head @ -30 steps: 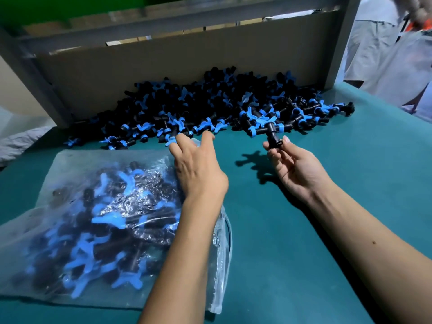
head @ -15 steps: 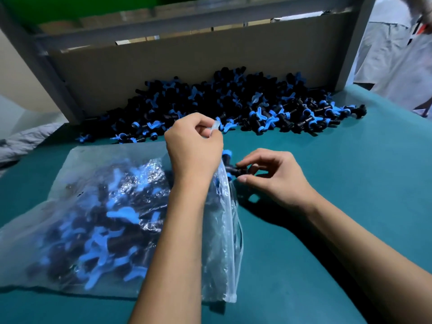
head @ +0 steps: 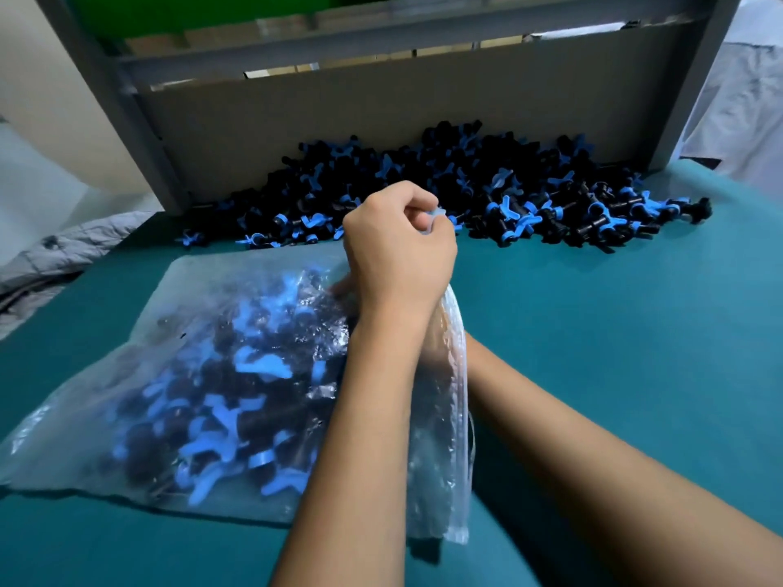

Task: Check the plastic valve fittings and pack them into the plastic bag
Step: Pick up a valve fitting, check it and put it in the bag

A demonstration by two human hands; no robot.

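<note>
Head view shows the packing step: left hand (head: 398,252) pinches the plastic bag (head: 127,421) mouth up, right hand (head: 432,336) is hidden inside, grip unclear; next, withdraw for another fitting from the pile (head: 529,201).

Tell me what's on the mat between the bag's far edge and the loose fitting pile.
Head view: nothing. A narrow strip of bare green mat separates the plastic bag from the pile of fittings. The left hand holds the bag's mouth up beside that strip.
</note>
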